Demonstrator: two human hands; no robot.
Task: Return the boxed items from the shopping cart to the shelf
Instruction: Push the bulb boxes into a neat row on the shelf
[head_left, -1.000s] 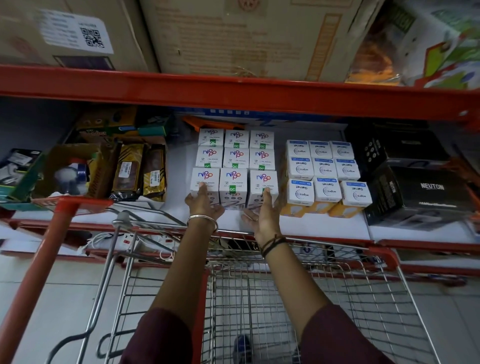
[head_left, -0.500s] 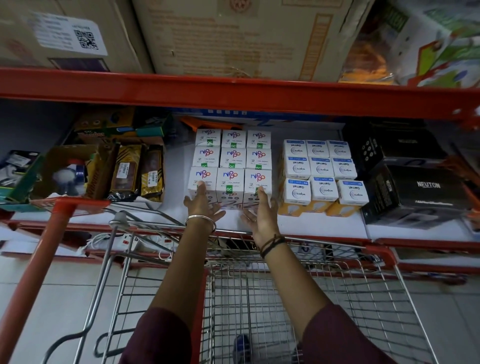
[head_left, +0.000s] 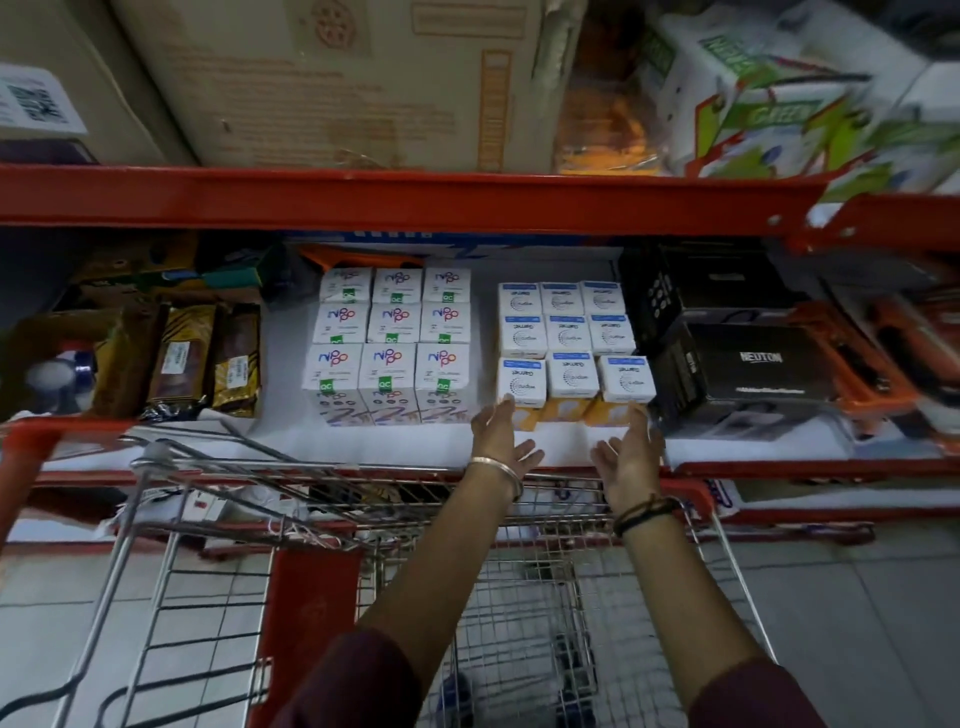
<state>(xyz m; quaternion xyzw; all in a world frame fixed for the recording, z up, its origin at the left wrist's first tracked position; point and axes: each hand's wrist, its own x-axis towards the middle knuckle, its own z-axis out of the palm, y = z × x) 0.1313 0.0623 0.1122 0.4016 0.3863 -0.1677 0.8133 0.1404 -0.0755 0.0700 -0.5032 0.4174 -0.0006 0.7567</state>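
Observation:
On the white shelf (head_left: 395, 444) stand two blocks of small boxes. The left block is white boxes with a colourful logo (head_left: 389, 343). The right block is white-and-blue boxes with yellow sides (head_left: 569, 345). My left hand (head_left: 501, 434) reaches to the front left corner of the right block, fingers apart, fingertips at the nearest box. My right hand (head_left: 626, 449) is at the block's front right corner, palm turned inward, fingers apart. Neither hand holds anything. The wire shopping cart (head_left: 363, 506) stands below my arms against the shelf.
Black cartons (head_left: 748, 364) sit right of the blue boxes, with orange-edged packs (head_left: 883, 358) beyond. Gold-brown packets (head_left: 182, 353) lie at the left. A red shelf beam (head_left: 415, 200) runs overhead, carrying cardboard cartons (head_left: 337, 78). Tiled floor shows through the cart.
Both hands have moved right, from the front of the logo boxes to the front corners of the blue-and-white block. The view has shifted right too.

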